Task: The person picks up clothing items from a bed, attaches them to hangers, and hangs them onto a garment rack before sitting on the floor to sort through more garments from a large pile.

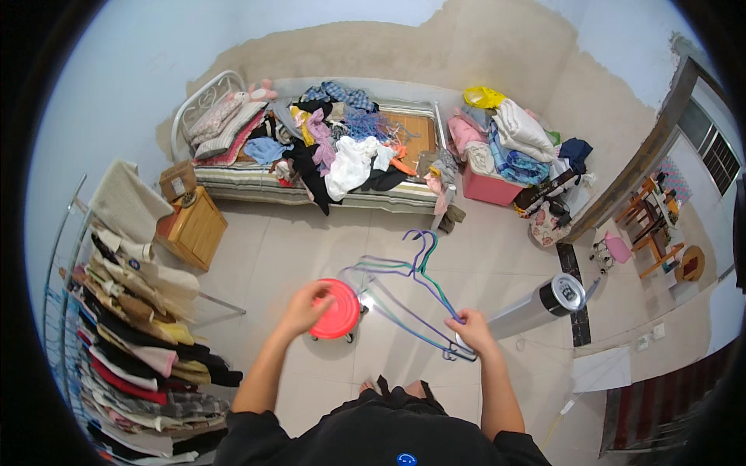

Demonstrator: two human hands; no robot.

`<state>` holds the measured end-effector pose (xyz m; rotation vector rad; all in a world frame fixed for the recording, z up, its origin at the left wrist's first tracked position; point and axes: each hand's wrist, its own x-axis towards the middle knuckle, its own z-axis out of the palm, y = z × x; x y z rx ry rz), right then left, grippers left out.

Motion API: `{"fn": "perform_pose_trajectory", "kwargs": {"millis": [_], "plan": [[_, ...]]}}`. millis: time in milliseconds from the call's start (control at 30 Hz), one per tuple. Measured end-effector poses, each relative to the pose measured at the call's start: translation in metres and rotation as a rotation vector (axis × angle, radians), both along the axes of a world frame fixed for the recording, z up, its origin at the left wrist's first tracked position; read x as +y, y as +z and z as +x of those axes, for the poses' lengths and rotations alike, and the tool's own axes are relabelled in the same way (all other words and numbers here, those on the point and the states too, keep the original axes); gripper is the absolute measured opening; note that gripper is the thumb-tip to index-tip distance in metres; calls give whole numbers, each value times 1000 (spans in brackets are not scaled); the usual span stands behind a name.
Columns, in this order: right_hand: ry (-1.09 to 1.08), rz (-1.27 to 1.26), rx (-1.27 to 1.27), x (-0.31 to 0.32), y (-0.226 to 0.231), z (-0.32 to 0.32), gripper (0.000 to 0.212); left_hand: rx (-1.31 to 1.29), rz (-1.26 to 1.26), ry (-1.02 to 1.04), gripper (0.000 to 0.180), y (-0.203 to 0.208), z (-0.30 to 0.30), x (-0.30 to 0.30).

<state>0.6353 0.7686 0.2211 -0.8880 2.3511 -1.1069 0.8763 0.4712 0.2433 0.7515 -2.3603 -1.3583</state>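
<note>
My right hand (475,334) is closed on a small bunch of thin clothes hangers (423,281), purple and teal green, gripping them by one corner. Their hooks point away from me, and their left ends are smeared by motion. To the left, my left hand (308,305) is raised over the edge of a round red stool (336,311). Its fingers are somewhat blurred but look apart, with nothing visible between them. A gap separates this hand from the hangers.
A rack of hanging clothes (148,334) lines the left side, near a wooden cabinet (194,229). Ahead, a bed (412,202) carries heaped clothes. A pink bin (486,189) piled with bedding stands at its right. A tall grey cylinder (524,312) rises to my right.
</note>
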Motion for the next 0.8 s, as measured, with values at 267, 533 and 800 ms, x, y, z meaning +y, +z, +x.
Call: {"fn": "perform_pose_trajectory", "kwargs": {"millis": [267,533,800], "plan": [[-290,-317,-778,-124,-27,-94,24,17,815,-252,35,-41,-213,30],[-51,-494,-415,-234,-67,-230,27,167,1032,-175,30,-79,-394,-34],[157,-229,-422,-301,-58,-327,38,129,1146,130,15,-97,-501,-115]]}}
